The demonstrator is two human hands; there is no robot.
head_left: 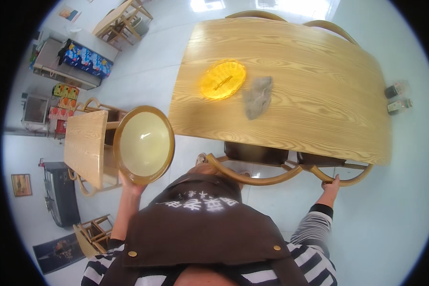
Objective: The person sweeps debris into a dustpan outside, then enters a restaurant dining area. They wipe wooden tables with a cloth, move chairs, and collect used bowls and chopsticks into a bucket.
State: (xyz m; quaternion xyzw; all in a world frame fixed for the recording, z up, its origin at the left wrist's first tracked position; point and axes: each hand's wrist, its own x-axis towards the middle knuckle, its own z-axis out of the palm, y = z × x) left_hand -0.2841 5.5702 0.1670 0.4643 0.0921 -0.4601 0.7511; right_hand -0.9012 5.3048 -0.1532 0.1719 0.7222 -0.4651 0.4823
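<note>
My left hand (133,186) holds up a round bowl (144,143) with a brown rim and a pale inside; the bowl hides most of the fingers. A bright reflection lies inside it, and I cannot tell whether it holds liquid. On the right, my right hand (331,183) grips the curved wooden back of a chair (355,179). A second chair (255,178) stands beside it, its dark seat partly under the wooden table (307,96). On that table lie a yellow woven basket (232,84) and, just right of it, a crumpled grey cloth (259,96).
A smaller wooden table (85,146) with chairs stands at the left. More chair backs (255,15) show at the large table's far side. Two bottles (398,106) appear past its right end. Boxed goods (85,59) sit on a counter at upper left.
</note>
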